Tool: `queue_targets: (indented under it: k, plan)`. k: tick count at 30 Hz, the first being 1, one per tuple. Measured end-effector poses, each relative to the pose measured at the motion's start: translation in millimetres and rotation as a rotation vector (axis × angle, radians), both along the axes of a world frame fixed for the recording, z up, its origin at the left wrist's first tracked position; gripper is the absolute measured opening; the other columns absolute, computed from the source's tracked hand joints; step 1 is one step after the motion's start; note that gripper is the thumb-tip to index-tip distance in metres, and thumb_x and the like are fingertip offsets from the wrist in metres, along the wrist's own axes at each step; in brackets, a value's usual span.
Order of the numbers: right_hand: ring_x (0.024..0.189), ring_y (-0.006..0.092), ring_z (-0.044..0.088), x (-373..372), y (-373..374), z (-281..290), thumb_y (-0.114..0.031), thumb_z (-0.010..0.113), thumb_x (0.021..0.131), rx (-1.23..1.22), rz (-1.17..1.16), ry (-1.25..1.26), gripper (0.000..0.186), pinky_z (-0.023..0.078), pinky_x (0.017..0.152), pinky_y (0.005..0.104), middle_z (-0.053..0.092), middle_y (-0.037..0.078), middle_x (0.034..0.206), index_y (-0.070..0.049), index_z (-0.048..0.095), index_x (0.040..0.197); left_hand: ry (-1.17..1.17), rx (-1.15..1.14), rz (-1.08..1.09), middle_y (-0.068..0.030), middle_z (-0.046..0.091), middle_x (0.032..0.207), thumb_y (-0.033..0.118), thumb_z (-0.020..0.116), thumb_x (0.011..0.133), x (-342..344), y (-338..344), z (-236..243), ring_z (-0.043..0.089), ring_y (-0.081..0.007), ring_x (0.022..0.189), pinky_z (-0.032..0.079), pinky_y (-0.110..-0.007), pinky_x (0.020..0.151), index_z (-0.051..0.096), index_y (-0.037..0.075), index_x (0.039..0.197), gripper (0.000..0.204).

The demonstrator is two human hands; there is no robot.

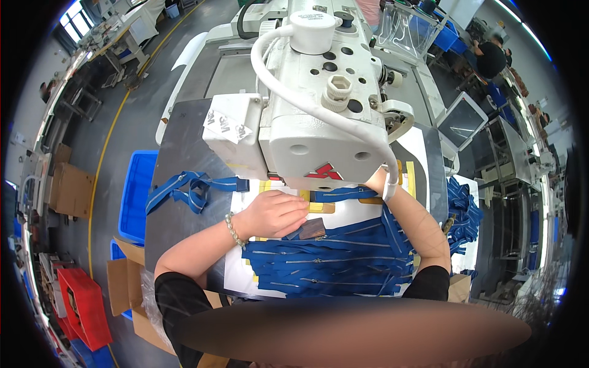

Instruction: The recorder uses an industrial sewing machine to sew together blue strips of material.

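My left hand (274, 214) lies flat on the work surface below the sewing machine head (325, 129), fingers stretched out side by side. Its fingertips touch the edge of a yellow-edged template (320, 208). A blue zipper (343, 195) runs across there, partly hidden by the machine. My right hand (375, 181) is mostly behind the machine head at the zipper's right end; its fingers are hidden. Just below my left hand is a small dark brown block (312, 229). Many blue zippers (331, 260) with pale teeth lie in rows nearer me.
Another blue zipper (196, 187) lies looped on the dark table (175, 132) at left. More blue zippers (461, 211) are heaped at right. Blue bin (138, 196), open carton (127, 288) and red crate (84, 306) stand left. A screen (464, 119) stands at the back right.
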State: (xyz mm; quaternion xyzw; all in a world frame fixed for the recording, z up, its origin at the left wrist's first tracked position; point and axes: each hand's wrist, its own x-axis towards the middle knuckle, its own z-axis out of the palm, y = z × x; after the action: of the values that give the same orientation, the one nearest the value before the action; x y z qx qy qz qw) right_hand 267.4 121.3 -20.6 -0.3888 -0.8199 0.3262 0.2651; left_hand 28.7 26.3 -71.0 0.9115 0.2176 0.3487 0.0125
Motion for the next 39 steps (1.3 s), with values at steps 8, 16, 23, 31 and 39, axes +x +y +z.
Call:
queue_targets:
  k: [8, 16, 23, 31, 39]
  plan:
    - [0.104, 0.0359, 0.059, 5, -4, 2, -0.027, 0.065, 0.081, -0.114, 0.032, 0.104, 0.047, 0.045, 0.093, 0.0409, 0.062, 0.017, 0.112, -0.003, 0.057, 0.12, 0.005, 0.01, 0.0, -0.0066, 0.069, 0.096, 0.012, 0.072, 0.075, 1, 0, 0, 0.068, -0.0182, 0.086, 0.053, -0.028, 0.066, 0.068, 0.005, 0.087, 0.015]
    - [0.105, 0.0359, 0.058, 9, -6, 9, -0.028, 0.066, 0.08, -0.225, 0.082, 0.193, 0.05, 0.045, 0.095, 0.0404, 0.062, 0.018, 0.112, -0.003, 0.056, 0.122, -0.03, 0.002, -0.008, -0.0053, 0.07, 0.096, 0.013, 0.072, 0.075, 2, 0, 0, 0.068, -0.018, 0.085, 0.054, -0.028, 0.067, 0.068, 0.007, 0.087, 0.014]
    - [0.113, 0.0281, 0.057, 34, -61, 8, -0.01, 0.076, 0.068, 0.165, 0.422, -0.378, 0.06, 0.043, 0.096, 0.0413, 0.061, 0.012, 0.122, -0.008, 0.056, 0.125, -0.026, -0.056, -0.04, -0.005, 0.068, 0.098, 0.016, 0.07, 0.078, -3, -2, -3, 0.066, -0.0187, 0.087, 0.052, -0.029, 0.071, 0.067, 0.007, 0.089, 0.014]
    - [0.103, 0.026, 0.063, 48, -66, -25, -0.002, 0.069, 0.071, 0.489, 0.315, -0.31, 0.032, 0.047, 0.091, 0.0403, 0.066, 0.011, 0.113, -0.005, 0.067, 0.103, 0.193, -0.229, -0.193, -0.0169, 0.051, 0.135, 0.051, 0.057, 0.087, 7, -3, -5, 0.047, -0.0267, 0.129, 0.037, -0.041, 0.106, 0.054, -0.001, 0.126, 0.065]
    - [0.105, 0.0219, 0.063, 48, -70, -32, -0.002, 0.063, 0.074, 0.49, 0.304, -0.388, 0.038, 0.044, 0.088, 0.0347, 0.065, 0.009, 0.117, -0.006, 0.064, 0.112, 0.246, -0.287, -0.235, -0.0142, 0.041, 0.146, 0.063, 0.051, 0.084, 6, -7, -11, 0.039, -0.0255, 0.136, 0.029, -0.039, 0.11, 0.046, 0.001, 0.136, 0.081]
